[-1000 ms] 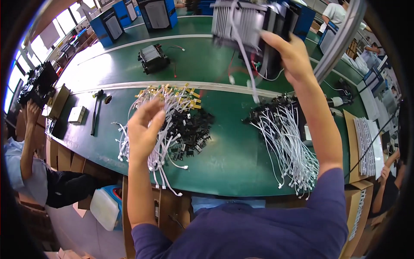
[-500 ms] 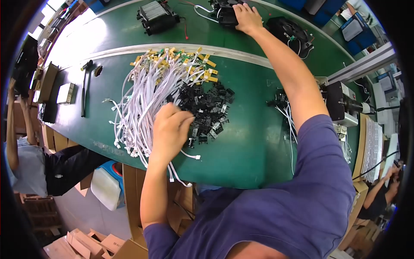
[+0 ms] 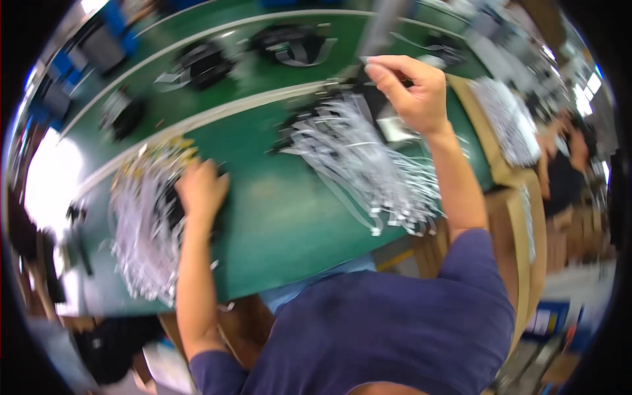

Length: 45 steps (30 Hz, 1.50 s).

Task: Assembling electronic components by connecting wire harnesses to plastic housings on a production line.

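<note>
My left hand (image 3: 203, 191) is over the left part of the bench, at a pile of small black plastic parts (image 3: 176, 209) mostly hidden beneath and beside it. Motion smears its fingers. Left of it lies a large bundle of white flat cables (image 3: 141, 227) with yellow tabs (image 3: 161, 153) at the far end. My right hand (image 3: 418, 95) is raised at the right, thumb and fingertips pinched together at a dark spot I cannot make out. Below it spreads a second bundle of white cables (image 3: 368, 155) with small white connectors, and black parts at its far end.
Beyond a pale divider strip (image 3: 217, 118) stand black fan units (image 3: 201, 64) and another dark fan unit (image 3: 289, 45). A grey metal post (image 3: 382, 29) rises near my right hand. An open cardboard box (image 3: 520, 217) stands at the right edge. A hammer-like tool (image 3: 80, 243) lies far left.
My view has swung to the right, bringing the second cable bundle into sight. My right hand has left the black fan unit and come nearer, now pinched; my left hand stays by the black parts.
</note>
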Available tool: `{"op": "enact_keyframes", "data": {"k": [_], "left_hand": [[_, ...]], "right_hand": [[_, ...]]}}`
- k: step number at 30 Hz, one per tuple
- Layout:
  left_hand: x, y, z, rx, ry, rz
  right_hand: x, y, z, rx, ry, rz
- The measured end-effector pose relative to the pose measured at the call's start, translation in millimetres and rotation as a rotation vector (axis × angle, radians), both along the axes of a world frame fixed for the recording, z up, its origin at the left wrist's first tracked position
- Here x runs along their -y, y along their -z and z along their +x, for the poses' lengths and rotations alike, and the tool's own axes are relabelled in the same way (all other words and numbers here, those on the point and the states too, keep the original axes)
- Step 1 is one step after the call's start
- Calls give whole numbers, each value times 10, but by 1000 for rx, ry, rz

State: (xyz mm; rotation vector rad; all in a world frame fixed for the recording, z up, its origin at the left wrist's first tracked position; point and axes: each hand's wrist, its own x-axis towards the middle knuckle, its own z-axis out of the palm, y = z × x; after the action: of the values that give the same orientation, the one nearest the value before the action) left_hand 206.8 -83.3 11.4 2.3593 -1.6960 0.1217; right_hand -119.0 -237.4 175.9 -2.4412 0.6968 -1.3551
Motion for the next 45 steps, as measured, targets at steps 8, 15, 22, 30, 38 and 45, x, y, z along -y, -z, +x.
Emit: {"op": "enact_keyframes", "data": {"k": [8,15,22,30,38,45], "left_hand": [[29,71,-25,-113,112,-94],[-92,50,-89,-100,75,-159],[-193,-166,-470,-479,142,-445],[-339,-127,-747,-825,304,-288],[-409,-145,-1072,-1139,336,-122],[-395,-77,-1243,-1446,275,-174]], "right_hand": [[848,984,-2377,26,646,617],[1050,1466,-2140,-556,762,359],[1226,935,-2472,410,560,611],[1375,889,-2437,623,126,1015],[1237,784,-2387,561,74,977],[1242,599,-2356,856,-88,984]]}}
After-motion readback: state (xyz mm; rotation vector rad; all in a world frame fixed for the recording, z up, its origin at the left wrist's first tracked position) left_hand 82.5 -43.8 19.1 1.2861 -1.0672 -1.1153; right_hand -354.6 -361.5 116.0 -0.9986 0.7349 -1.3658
